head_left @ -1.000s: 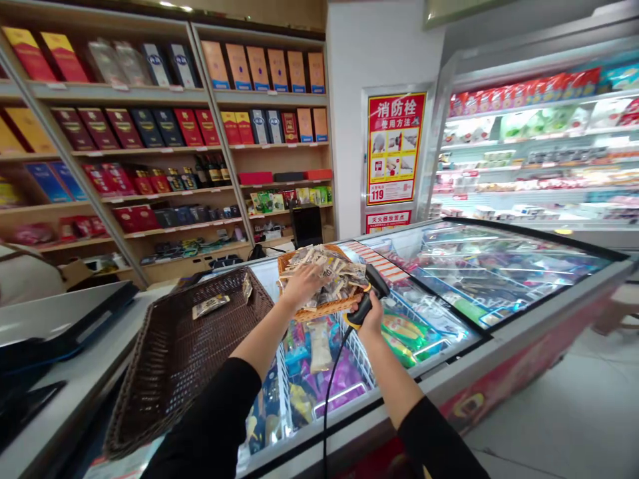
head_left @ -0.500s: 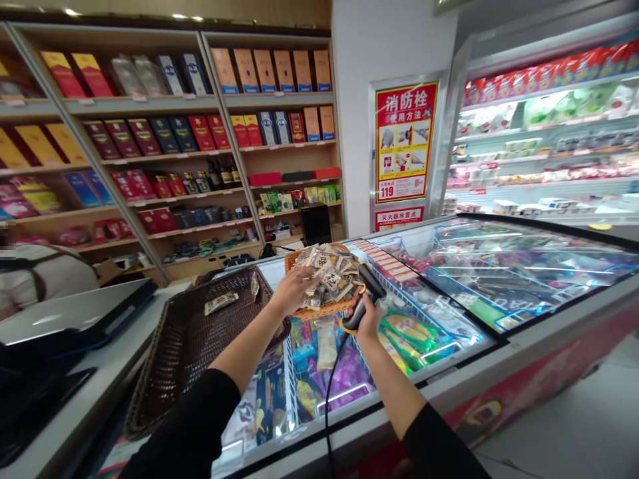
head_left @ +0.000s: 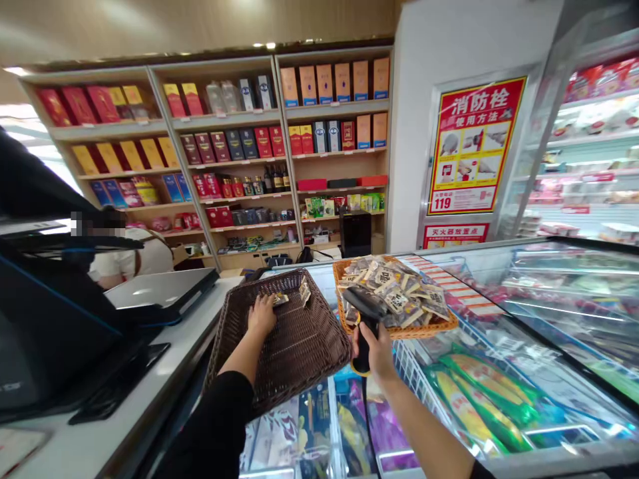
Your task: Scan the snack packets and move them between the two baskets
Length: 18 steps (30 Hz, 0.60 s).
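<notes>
Left hand [head_left: 261, 317] by packet [head_left: 281, 299] in brown basket [head_left: 302, 352], right hand [head_left: 380, 351] around scanner [head_left: 365, 303], tan basket [head_left: 424, 330] of packets [head_left: 395, 294]

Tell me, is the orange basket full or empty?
Full: small packets are heaped all across the orange basket, covering its bottom.
</notes>
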Each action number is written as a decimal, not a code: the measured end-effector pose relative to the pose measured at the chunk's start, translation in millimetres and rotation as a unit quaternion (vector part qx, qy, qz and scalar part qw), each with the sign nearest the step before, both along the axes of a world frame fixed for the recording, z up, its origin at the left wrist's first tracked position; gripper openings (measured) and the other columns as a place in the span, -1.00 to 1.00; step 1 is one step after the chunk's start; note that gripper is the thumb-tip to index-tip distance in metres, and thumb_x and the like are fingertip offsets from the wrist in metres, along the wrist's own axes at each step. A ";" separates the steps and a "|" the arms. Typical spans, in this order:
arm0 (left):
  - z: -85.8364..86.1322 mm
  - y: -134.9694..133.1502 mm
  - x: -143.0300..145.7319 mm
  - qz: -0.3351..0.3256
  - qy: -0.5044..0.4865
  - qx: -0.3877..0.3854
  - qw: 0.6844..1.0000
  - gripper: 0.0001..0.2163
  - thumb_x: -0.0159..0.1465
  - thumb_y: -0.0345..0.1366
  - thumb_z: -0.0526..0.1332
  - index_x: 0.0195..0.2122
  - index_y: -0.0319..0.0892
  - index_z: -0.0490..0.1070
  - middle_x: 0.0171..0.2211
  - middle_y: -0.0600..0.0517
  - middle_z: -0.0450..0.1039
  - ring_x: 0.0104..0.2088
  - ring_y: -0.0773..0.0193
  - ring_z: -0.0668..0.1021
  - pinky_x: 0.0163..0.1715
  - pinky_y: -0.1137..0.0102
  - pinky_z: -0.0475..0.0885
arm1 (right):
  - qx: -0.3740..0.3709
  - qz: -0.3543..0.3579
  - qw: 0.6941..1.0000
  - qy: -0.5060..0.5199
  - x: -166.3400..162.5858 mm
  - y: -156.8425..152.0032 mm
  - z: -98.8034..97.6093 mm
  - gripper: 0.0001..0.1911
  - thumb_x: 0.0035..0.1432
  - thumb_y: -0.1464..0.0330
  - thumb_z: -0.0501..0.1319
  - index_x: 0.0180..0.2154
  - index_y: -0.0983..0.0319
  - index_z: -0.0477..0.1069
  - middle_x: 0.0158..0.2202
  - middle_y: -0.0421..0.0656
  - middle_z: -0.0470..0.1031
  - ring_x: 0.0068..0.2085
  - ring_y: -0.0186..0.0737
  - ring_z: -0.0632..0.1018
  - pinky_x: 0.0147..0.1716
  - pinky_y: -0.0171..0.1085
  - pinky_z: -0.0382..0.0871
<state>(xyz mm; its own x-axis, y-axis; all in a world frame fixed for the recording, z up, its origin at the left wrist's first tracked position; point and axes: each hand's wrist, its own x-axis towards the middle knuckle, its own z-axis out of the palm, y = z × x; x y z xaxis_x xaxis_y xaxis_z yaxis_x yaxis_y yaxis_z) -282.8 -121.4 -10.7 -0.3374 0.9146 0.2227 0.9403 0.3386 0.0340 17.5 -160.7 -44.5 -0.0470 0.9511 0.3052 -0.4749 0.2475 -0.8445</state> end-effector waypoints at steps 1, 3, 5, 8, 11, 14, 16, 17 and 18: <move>-4.5 1.6 -3.3 0.005 0.002 -0.009 1.000 -0.46 0.19 -0.46 0.02 0.24 -0.10 0.12 0.23 -0.15 0.16 0.23 0.02 0.21 0.11 0.04 0.20 | 0.004 0.008 1.000 -0.013 0.3 -0.6 -1.3 -0.68 0.09 0.10 0.23 -0.43 0.19 0.25 -0.65 -0.31 0.35 -0.73 -0.38 0.34 -0.73 -0.37 0.22; -9.1 3.3 -6.4 0.004 0.007 -0.017 1.000 -0.54 0.24 -0.41 0.00 0.19 -0.15 0.18 0.13 -0.19 0.29 0.13 0.01 0.35 0.07 0.04 0.23 | 0.006 0.016 0.999 -0.029 1.2 -1.4 -2.3 -0.70 0.09 0.11 0.24 -0.40 0.20 0.27 -0.63 -0.30 0.36 -0.72 -0.39 0.34 -0.73 -0.37 0.23; -8.1 3.1 -6.0 -0.002 0.008 -0.015 1.000 -0.63 0.27 -0.40 -0.02 0.08 -0.23 0.30 0.00 -0.23 0.39 -0.02 0.01 0.48 -0.01 0.12 0.31 | 0.004 0.018 0.999 -0.029 1.7 -1.6 -2.4 -0.71 0.09 0.12 0.25 -0.39 0.19 0.27 -0.62 -0.31 0.37 -0.72 -0.39 0.33 -0.74 -0.37 0.23; 1.5 2.3 0.6 -0.016 -0.048 0.020 0.998 -0.71 0.29 -0.40 -0.04 -0.08 -0.26 0.42 -0.13 -0.23 0.46 -0.12 0.01 0.52 -0.12 0.20 0.37 | 0.009 0.028 0.999 -0.025 2.4 -0.5 -2.6 -0.71 0.10 0.14 0.25 -0.40 0.19 0.25 -0.61 -0.32 0.38 -0.72 -0.39 0.35 -0.73 -0.37 0.25; 16.5 4.0 15.6 -0.023 -0.242 0.128 0.961 -0.80 0.25 -0.38 0.08 -0.19 -0.24 0.46 -0.19 -0.18 0.50 -0.09 0.04 0.51 -0.10 0.26 0.37 | 0.019 0.021 0.999 -0.018 4.4 0.7 -2.0 -0.69 0.09 0.13 0.25 -0.43 0.19 0.22 -0.61 -0.32 0.38 -0.73 -0.41 0.34 -0.75 -0.38 0.23; 30.7 5.1 37.5 -0.025 -0.516 0.225 0.826 -0.85 0.23 -0.34 0.15 -0.23 -0.23 0.46 -0.23 -0.11 0.52 -0.13 0.13 0.54 -0.17 0.32 0.45 | 0.028 0.013 0.999 -0.025 7.5 0.8 -0.7 -0.69 0.08 0.13 0.24 -0.43 0.19 0.22 -0.63 -0.32 0.37 -0.74 -0.40 0.32 -0.76 -0.38 0.20; 36.9 1.8 52.8 -0.046 -0.642 0.242 0.726 -0.83 0.25 -0.28 0.17 -0.19 -0.23 0.44 -0.23 -0.09 0.52 -0.21 0.21 0.56 -0.22 0.33 0.49 | 0.033 0.014 0.998 -0.045 9.9 0.1 -0.1 -0.70 0.09 0.13 0.23 -0.43 0.18 0.22 -0.65 -0.32 0.36 -0.73 -0.38 0.32 -0.74 -0.36 0.21; 38.8 -1.5 59.9 -0.059 -0.686 0.244 0.683 -0.82 0.24 -0.26 0.18 -0.19 -0.24 0.43 -0.23 -0.10 0.52 -0.24 0.24 0.57 -0.23 0.33 0.51 | 0.035 0.014 0.998 -0.056 11.2 -0.6 0.2 -0.70 0.09 0.13 0.22 -0.44 0.18 0.22 -0.66 -0.32 0.35 -0.73 -0.37 0.32 -0.73 -0.36 0.22; 39.9 -5.8 66.5 -0.070 -0.721 0.244 0.645 -0.81 0.22 -0.26 0.21 -0.20 -0.25 0.43 -0.23 -0.10 0.52 -0.26 0.26 0.58 -0.23 0.33 0.52 | 0.039 0.013 0.997 -0.066 12.7 -1.6 0.5 -0.71 0.10 0.13 0.21 -0.44 0.17 0.22 -0.67 -0.32 0.34 -0.73 -0.36 0.33 -0.72 -0.35 0.23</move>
